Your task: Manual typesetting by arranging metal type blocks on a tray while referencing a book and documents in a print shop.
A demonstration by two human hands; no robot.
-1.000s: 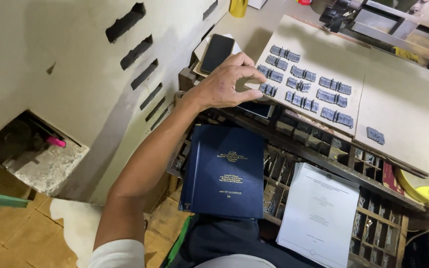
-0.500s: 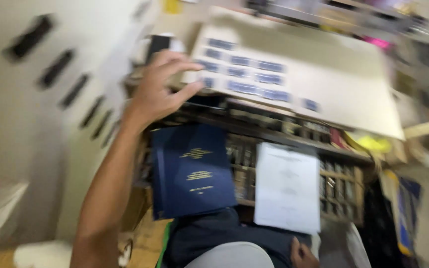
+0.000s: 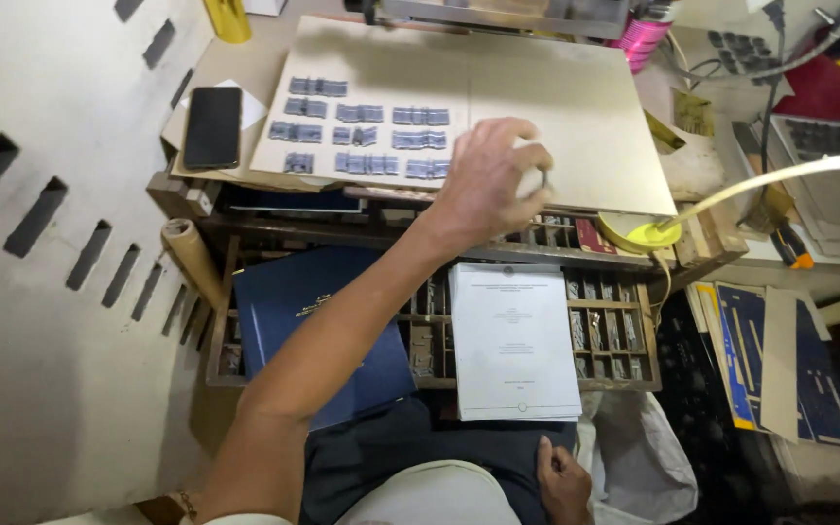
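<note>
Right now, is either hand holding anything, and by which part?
The left hand pinches something small at its fingertips; what it is cannot be told. The right hand holds nothing visible.

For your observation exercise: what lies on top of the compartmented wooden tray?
A dark blue book and a white printed sheet lie on the wooden tray. They and the left arm cover most compartments.

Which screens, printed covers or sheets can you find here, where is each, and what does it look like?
Black rectangular smartphone: dark screen, lying flat at the far left of the board.
Navy-blue hardcover book: gold print, lying on the type tray, under the left forearm.
White printed paper sheet: rectangular, right of the book.
Left hand: hovers beyond both.
</note>
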